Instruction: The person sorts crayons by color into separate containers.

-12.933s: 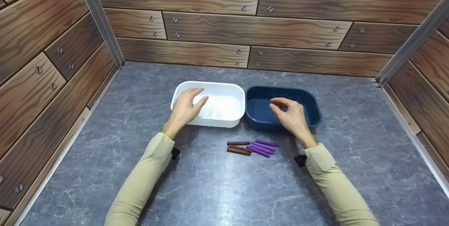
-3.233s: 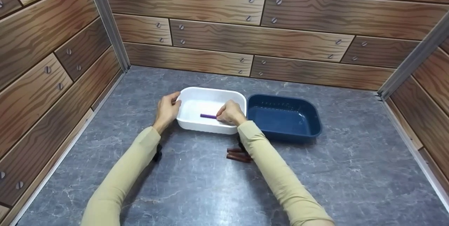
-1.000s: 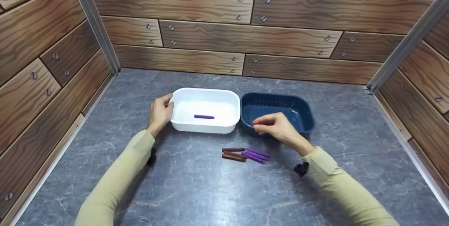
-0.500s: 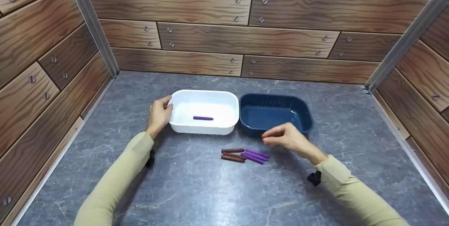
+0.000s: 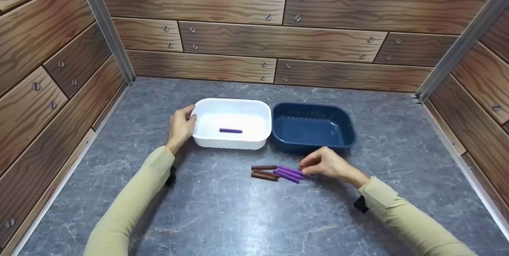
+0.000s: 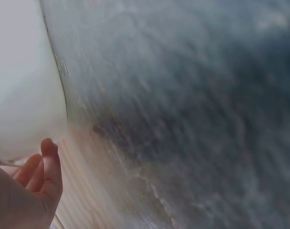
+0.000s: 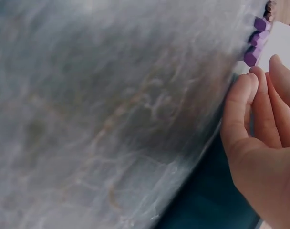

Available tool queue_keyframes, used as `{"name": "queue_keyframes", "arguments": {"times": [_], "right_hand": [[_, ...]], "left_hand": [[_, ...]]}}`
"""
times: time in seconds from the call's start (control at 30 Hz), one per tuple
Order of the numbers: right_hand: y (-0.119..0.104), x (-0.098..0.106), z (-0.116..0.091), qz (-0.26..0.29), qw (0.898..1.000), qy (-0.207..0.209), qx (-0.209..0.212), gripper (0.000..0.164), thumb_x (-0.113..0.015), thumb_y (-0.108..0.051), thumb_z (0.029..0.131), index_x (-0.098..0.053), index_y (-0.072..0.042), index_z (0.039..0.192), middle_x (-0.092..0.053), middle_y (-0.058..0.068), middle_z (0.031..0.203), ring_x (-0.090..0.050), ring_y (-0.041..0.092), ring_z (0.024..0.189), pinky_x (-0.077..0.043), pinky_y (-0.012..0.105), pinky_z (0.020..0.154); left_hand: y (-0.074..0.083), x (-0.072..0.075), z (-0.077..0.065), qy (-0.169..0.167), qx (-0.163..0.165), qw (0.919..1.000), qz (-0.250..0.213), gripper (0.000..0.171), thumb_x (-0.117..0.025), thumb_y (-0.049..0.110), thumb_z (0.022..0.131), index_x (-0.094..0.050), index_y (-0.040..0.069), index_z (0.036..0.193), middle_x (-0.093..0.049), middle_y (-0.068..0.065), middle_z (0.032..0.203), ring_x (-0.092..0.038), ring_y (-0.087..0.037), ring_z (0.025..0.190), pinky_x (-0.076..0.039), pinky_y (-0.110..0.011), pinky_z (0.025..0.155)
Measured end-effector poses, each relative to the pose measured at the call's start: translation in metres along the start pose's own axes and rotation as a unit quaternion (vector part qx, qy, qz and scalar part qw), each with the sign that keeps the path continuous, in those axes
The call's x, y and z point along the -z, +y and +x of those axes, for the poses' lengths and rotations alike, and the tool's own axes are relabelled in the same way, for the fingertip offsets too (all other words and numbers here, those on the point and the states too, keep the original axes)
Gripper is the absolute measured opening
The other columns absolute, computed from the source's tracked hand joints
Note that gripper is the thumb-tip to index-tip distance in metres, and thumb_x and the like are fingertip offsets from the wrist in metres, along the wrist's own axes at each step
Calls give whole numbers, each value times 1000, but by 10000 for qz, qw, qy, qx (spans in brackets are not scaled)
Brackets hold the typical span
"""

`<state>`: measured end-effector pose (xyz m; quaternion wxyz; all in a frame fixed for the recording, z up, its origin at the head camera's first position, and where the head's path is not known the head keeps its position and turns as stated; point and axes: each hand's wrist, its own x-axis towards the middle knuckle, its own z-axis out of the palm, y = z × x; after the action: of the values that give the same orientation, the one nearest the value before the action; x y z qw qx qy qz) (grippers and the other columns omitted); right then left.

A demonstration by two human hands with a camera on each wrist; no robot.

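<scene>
My left hand (image 5: 181,128) rests against the left outer wall of a white plastic tub (image 5: 232,144), relaxed fingers and thumb touching it. The left wrist view shows these fingers on the tub's pale side (image 6: 25,86). One purple crayon (image 5: 230,130) lies inside the tub. Over the table, my right hand (image 5: 328,164) reaches to the right ends of three purple crayons (image 5: 287,175), thumb and fingers apart. Those crayons (image 7: 256,43) show hexagonal ends just beyond the fingertips in the right wrist view, with nothing gripped. Brown crayons (image 5: 264,174) lie to their left.
A dark blue tub (image 5: 314,149) stands right beside the white one, behind my right hand, with nothing seen in it. Grey marbled table surface (image 5: 238,216) spreads in front. Wood-patterned walls (image 5: 222,37) enclose the back and both sides.
One purple crayon went from the table group into the white tub, carried by my right hand. That hand then came back right and down to the purple crayons. My left hand stayed at the tub lately.
</scene>
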<state>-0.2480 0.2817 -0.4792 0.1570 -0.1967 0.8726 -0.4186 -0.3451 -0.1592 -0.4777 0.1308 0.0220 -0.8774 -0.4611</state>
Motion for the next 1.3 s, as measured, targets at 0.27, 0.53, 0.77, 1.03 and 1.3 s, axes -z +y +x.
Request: {"name": "queue_keyframes", "arguments": {"times": [0.27,0.53,0.77,1.03,1.3], "right_hand": [[6,1,7,-229,9996,-110,137,26,-84,-16,76,-78,-5,99,-76,11,95,-69,8,82,-54,16,69],[1,1,7,-115,9992,-308,241,27,-83,-9,76,-77,-1,100,-76,15,94,-69,10,78,-53,15,66],[8,1,10,-251,9992,-261,194,22,-82,-14,78,-78,-5,98,-76,11,92,-67,5,77,-53,16,66],[9,3,9,-299,9992,-222,144,25,-79,-4,79,-75,5,102,-74,20,95,-68,12,76,-52,15,61],[11,4,9,-396,9989,-191,156,23,-80,-11,80,-77,-2,100,-76,13,93,-66,5,74,-52,16,62]], "left_hand": [[1,1,1,23,0,10000,10,41,-53,9,96,-57,2,136,-62,-18,132,-63,-29,118,-52,-41,98],[0,1,1,32,-7,10000,-89,41,-53,9,96,-57,1,136,-63,-19,131,-63,-29,117,-51,-41,98],[-2,1,0,-58,29,10000,-37,42,-51,10,98,-54,0,138,-61,-19,134,-62,-31,119,-52,-42,98],[0,1,1,-33,37,10000,-78,42,-51,11,97,-54,0,138,-61,-19,133,-63,-30,118,-52,-40,97],[1,0,1,-25,94,9999,-37,42,-51,11,97,-55,2,138,-62,-18,132,-63,-28,117,-52,-40,97]]}}
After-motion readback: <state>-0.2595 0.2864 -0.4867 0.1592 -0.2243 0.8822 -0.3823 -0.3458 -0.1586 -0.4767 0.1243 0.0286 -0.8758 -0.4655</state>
